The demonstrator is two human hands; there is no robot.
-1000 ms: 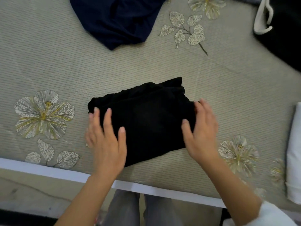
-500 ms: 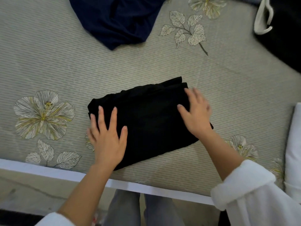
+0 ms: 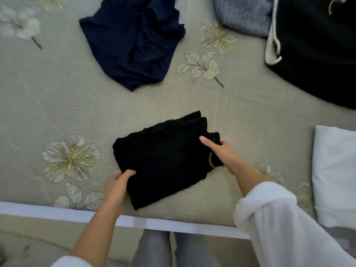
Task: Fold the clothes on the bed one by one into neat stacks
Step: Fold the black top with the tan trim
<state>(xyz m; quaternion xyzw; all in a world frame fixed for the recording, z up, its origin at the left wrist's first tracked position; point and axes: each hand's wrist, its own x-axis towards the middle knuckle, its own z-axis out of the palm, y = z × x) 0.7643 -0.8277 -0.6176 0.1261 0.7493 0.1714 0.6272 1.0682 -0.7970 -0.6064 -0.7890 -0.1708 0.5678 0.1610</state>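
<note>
The left hand (image 3: pixel 117 187) grips the near-left corner of the folded black garment (image 3: pixel 165 160), and the right hand (image 3: pixel 221 153) clamps its right edge. The garment lies near the front edge of the bed (image 3: pixel 57 105). A crumpled navy garment (image 3: pixel 133 41) lies well beyond it.

Illumination: soft, even, moderately dim; shadows faint. Motion blur smears the flower print (image 3: pixel 19 26) at the upper left corner. Wide-angle distortion bows the bed (image 3: pixel 57 105) edge. The folded black garment (image 3: pixel 163 160) shows little fabric detail
</note>
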